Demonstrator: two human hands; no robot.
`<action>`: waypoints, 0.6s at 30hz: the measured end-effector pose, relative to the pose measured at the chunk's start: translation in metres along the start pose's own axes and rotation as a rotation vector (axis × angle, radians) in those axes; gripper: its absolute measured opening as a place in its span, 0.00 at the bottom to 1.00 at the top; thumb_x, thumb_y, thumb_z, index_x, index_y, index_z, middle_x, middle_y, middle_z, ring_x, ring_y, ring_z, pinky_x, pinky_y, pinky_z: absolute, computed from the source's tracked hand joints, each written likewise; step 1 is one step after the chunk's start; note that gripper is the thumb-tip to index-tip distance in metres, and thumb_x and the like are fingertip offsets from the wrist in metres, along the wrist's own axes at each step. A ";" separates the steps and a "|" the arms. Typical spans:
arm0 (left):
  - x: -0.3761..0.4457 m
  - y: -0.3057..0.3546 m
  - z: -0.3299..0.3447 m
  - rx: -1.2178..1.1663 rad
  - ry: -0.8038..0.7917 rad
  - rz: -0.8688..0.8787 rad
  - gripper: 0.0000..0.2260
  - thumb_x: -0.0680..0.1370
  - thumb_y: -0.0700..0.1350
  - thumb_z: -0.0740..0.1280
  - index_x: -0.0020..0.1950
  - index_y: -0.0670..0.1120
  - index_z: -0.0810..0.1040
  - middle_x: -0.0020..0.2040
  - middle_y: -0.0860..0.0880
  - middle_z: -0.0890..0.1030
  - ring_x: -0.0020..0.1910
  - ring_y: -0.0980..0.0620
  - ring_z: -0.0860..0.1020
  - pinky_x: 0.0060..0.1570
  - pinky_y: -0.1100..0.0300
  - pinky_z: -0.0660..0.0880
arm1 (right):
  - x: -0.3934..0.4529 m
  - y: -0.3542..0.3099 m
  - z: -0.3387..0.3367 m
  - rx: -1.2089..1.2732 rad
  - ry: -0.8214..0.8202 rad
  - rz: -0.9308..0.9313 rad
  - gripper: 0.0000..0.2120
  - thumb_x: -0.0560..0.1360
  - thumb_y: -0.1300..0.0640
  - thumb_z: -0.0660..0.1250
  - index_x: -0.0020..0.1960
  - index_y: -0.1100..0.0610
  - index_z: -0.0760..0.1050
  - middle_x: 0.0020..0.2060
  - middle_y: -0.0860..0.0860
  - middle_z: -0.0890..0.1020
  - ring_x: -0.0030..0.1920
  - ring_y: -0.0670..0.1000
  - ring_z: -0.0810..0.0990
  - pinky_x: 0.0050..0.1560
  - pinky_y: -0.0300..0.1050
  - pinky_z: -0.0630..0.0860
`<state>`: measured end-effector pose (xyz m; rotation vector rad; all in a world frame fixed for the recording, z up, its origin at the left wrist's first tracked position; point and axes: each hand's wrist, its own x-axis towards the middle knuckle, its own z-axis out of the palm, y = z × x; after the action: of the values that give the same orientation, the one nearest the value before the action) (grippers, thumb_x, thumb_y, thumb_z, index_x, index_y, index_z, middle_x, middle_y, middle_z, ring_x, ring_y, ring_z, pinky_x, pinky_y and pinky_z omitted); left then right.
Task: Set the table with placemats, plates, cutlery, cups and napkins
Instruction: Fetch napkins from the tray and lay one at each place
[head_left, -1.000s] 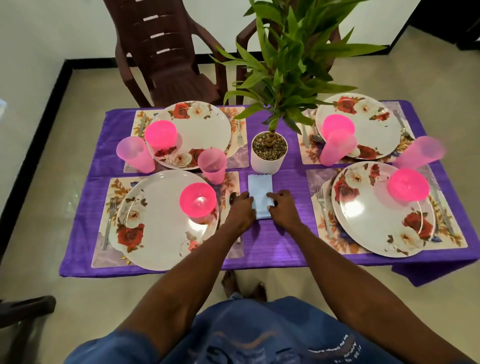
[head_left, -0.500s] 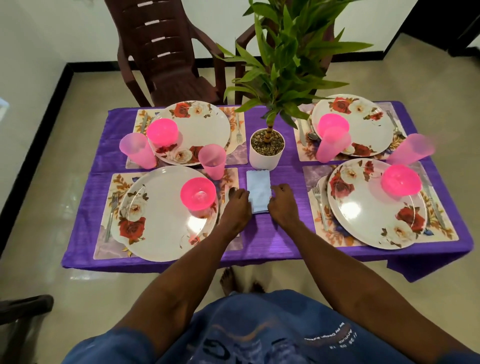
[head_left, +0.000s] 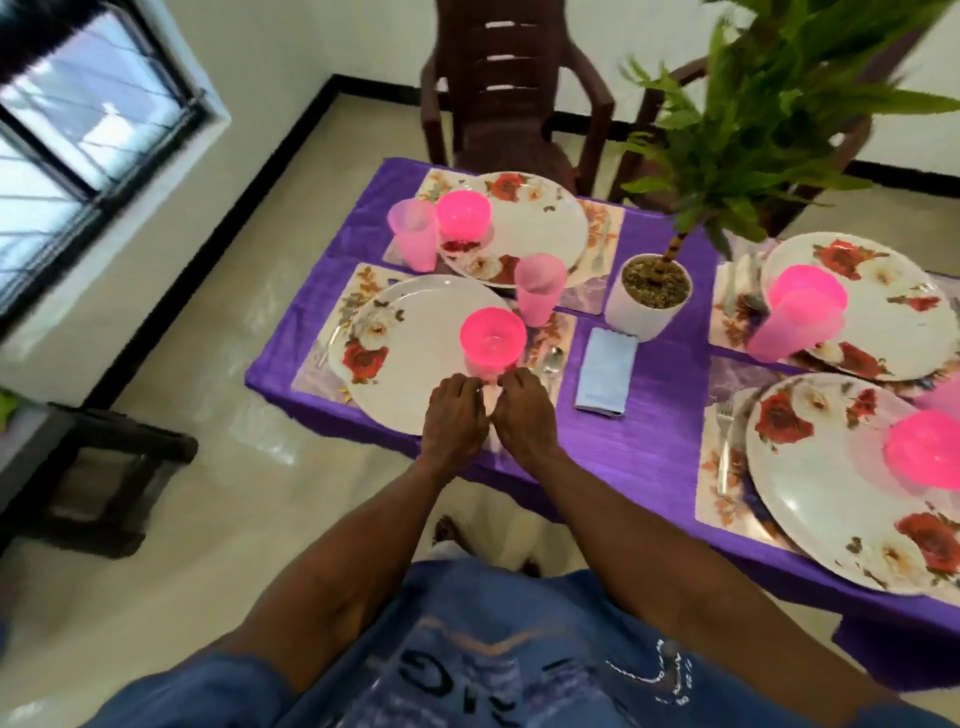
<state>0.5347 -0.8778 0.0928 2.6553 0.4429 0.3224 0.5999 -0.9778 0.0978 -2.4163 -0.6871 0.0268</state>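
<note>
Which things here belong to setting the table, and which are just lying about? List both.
Part of the job:
- folded pale blue napkin
- white floral round plates
- bright pink plastic bowls
- translucent pink plastic cups
- floral rectangular placemats
- metal spoon and fork

Just there:
- green potted plant in white pot
- dark brown plastic chair
- purple tablecloth

We are looking down into a home dining room: a purple cloth-covered table (head_left: 660, 415) is standing on a pale tiled floor (head_left: 270, 218), with a dark brown moulded plastic armchair (head_left: 498, 104) waiting at its far side. A green leafy plant in a white round pot (head_left: 649, 296) is sitting mid-table, white floral-printed round plates (head_left: 415, 364) are lying on placemats, and a dark-framed window (head_left: 78, 119) is letting in daylight.
</note>
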 end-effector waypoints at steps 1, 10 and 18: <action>-0.005 -0.010 -0.006 0.021 0.015 -0.031 0.11 0.76 0.40 0.69 0.57 0.38 0.79 0.51 0.39 0.82 0.48 0.40 0.79 0.50 0.48 0.76 | 0.002 -0.010 0.008 0.010 -0.029 -0.043 0.12 0.68 0.67 0.61 0.48 0.66 0.80 0.44 0.63 0.81 0.42 0.64 0.79 0.39 0.54 0.77; -0.030 -0.133 -0.073 0.198 0.355 -0.185 0.07 0.74 0.36 0.65 0.50 0.37 0.79 0.45 0.39 0.81 0.41 0.37 0.79 0.39 0.48 0.78 | 0.025 -0.131 0.096 0.055 -0.198 -0.429 0.21 0.73 0.54 0.54 0.49 0.65 0.80 0.44 0.63 0.81 0.42 0.64 0.79 0.40 0.55 0.78; -0.061 -0.294 -0.126 0.133 0.092 -0.698 0.16 0.76 0.43 0.58 0.62 0.42 0.75 0.56 0.42 0.78 0.55 0.40 0.76 0.55 0.49 0.71 | 0.060 -0.248 0.226 -0.072 -0.489 -0.516 0.12 0.67 0.67 0.68 0.50 0.63 0.78 0.44 0.59 0.81 0.43 0.62 0.79 0.42 0.52 0.76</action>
<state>0.3670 -0.6006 0.0635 2.4152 1.4023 0.1952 0.4945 -0.6553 0.0658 -2.2376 -1.5359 0.3945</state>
